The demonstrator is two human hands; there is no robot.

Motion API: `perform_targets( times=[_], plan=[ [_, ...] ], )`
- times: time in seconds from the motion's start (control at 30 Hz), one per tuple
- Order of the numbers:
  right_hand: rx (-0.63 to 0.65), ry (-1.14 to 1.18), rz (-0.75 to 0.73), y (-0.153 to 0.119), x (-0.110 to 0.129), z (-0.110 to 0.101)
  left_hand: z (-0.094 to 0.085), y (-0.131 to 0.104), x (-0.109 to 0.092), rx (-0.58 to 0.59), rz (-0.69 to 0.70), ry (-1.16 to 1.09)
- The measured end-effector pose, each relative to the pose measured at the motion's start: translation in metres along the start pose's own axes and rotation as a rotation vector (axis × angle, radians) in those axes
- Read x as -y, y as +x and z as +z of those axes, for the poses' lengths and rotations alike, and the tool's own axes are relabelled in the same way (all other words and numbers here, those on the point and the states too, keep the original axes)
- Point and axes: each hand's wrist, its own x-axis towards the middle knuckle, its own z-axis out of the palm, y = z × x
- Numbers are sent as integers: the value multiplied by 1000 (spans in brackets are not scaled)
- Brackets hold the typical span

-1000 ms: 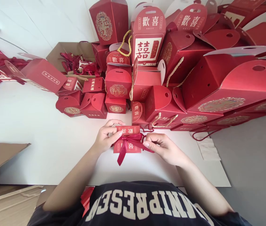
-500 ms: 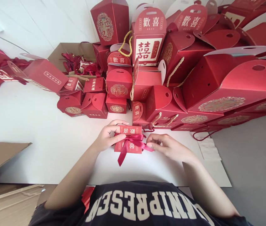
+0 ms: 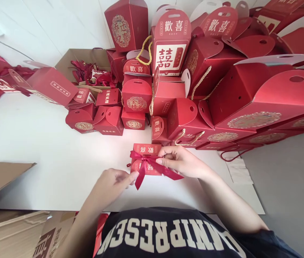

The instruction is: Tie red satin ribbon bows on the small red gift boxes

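Note:
A small red box (image 3: pixel 145 148) with pale lettering lies on the white table, a dark-red ribbon bow (image 3: pixel 146 159) across its top. One ribbon tail hangs toward me, the other trails to the right. My left hand (image 3: pixel 118 181) is at the box's near left corner, thumb and fingers closed on the edge of the near tail. Over the right side of the box, my right hand (image 3: pixel 178 159) pinches the ribbon's right loop between thumb and fingers.
Many red gift boxes (image 3: pixel 137 94) are stacked behind and to the right, some with gold cord handles. An open carton (image 3: pixel 67 64) holds ribbon pieces at the back left. Cardboard (image 3: pixel 1 177) sticks over the table's left side. White papers (image 3: pixel 237 168) lie at the right.
My left hand has left the box top and moved down to the near tail. My right hand has shifted left from the right tail's end onto the bow's right side.

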Motion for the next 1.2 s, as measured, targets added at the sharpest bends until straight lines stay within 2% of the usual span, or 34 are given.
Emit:
perform_targets(
  times=[0.07, 0.17, 0.27, 0.43, 0.63, 0.73, 0.87, 0.93, 1.03, 1.1, 1.2],
  plan=[
    [48, -51, -14, -1, 5, -1, 8, 1, -2, 90, 25, -156],
    [78, -109, -27, -4, 10, -4, 18, 7, -3, 119, 63, -425],
    [52, -91, -19, -7, 12, -8, 17, 13, 0, 146, 91, -589],
    [-11, -48, -1, -11, 6, -16, 5, 16, 7, 163, 126, -572],
    [-50, -83, 120, -14, -3, -18, 7, 21, 12, 207, 178, -572],
    [-45, -83, 126, -14, -5, -17, 6, 23, 12, 192, 193, -514],
    [-53, -136, 107, -13, -1, -15, -6, 23, 7, 153, 257, -190],
    [-66, -188, 56, -14, 3, -13, -17, 24, 0, 87, 302, -44],
    [-123, -290, -37, -15, 9, -10, -31, 28, -16, -42, 389, 47],
    [-162, -345, -67, -16, 12, -7, -37, 33, -29, -18, 452, 88],
    [-215, -388, -63, -16, 12, -5, -40, 45, -45, 110, 534, 124]
  ],
)
